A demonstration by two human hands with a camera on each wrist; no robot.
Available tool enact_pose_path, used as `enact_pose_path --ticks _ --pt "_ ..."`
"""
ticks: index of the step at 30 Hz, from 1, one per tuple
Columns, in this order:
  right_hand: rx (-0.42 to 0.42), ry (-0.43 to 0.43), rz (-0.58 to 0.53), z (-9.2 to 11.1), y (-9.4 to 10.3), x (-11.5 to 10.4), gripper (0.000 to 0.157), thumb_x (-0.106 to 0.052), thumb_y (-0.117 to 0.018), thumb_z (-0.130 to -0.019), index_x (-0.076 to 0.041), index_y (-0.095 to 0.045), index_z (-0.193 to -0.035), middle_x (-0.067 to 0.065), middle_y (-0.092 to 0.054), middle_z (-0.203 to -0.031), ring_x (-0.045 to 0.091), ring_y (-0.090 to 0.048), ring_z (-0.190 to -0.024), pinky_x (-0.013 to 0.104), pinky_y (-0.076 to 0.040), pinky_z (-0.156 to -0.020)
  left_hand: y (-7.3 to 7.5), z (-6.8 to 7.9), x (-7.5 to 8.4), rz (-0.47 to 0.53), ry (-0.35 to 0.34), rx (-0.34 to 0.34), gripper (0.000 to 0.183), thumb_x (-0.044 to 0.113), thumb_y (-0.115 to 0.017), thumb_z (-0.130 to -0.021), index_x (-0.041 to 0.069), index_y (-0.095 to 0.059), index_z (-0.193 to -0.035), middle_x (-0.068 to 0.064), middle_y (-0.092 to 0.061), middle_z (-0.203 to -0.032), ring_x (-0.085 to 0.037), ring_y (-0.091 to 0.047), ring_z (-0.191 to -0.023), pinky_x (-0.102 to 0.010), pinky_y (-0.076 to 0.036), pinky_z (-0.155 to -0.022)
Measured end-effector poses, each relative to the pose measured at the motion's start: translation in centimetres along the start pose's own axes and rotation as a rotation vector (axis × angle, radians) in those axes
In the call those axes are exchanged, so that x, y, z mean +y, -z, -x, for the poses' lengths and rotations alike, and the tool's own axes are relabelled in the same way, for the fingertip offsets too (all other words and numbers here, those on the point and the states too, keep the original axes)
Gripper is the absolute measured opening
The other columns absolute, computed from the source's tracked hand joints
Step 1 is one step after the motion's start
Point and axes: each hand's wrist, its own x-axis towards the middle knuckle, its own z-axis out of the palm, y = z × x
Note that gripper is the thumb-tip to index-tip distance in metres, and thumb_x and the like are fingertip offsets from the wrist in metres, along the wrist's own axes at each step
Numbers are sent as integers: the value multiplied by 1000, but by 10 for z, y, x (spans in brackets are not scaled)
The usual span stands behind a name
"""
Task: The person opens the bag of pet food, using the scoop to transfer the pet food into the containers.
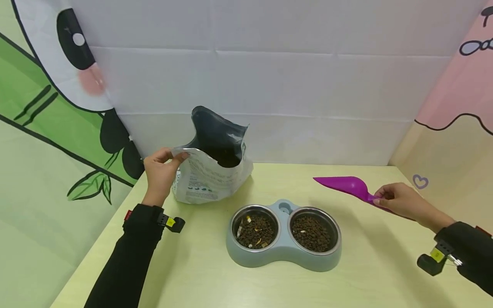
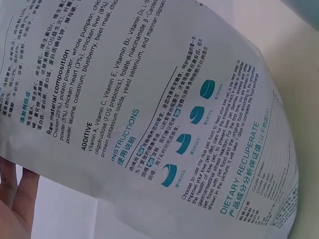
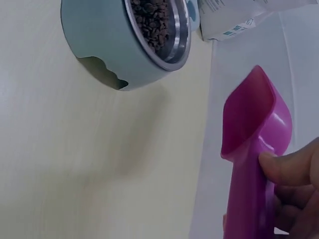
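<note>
My left hand (image 1: 161, 173) pinches the near rim of a pet food bag (image 1: 204, 182), which stands with its mouth wide and its dark lining showing. Printed feeding instructions cover the bag (image 2: 164, 114) in the left wrist view. Off to the right, my right hand (image 1: 404, 201) grips a purple scoop (image 1: 352, 187) by its handle, raised over the table. The bowl of the scoop (image 3: 249, 114) looks bare inside in the right wrist view. Between the hands sits a blue-grey double feeder (image 1: 283, 254), both steel bowls holding brown kibble (image 1: 311, 233).
Pale wood table (image 1: 269, 291) under everything. A white cloth backdrop (image 1: 277, 94) rises right behind the bag, and printed cartoon sheets flank the table. The left bowl's kibble (image 1: 257, 231) has yellow and white bits mixed in.
</note>
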Motion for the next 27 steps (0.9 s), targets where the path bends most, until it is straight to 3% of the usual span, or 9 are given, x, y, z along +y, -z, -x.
enact_pose_path --ticks 6,16,21,27 --pt "87 -48 14 1 -18 12 17 -4 -60 -88 11 -64 -95 4 -60 -75 20 -49 -69 30 -42 -55 -2 -9 1 -45 49 4 18 3 -74 -82 -12 -67 -88 14 -60 -71 -10 -53 -80 -28 -39 -80" --pt "245 9 103 -6 -55 23 11 2 -62 -84 12 -64 -84 10 -62 -69 20 -50 -61 30 -41 -50 -4 -22 -3 -45 99 31 23 9 -74 -83 -10 -67 -92 12 -60 -73 -10 -52 -80 -26 -40 -73" --pt "293 27 101 -10 -70 32 9 4 -62 -82 13 -65 -83 10 -61 -68 20 -48 -60 28 -39 -50 -5 -30 -6 -45 106 45 20 11 -75 -82 -3 -71 -94 14 -63 -73 -9 -54 -76 -24 -42 -69" --pt "338 18 86 -10 -81 39 8 5 -63 -81 13 -66 -83 11 -63 -68 20 -49 -61 30 -39 -53 -7 -38 -6 -48 150 55 19 13 -76 -82 3 -73 -98 14 -65 -78 -9 -59 -83 -23 -46 -75"
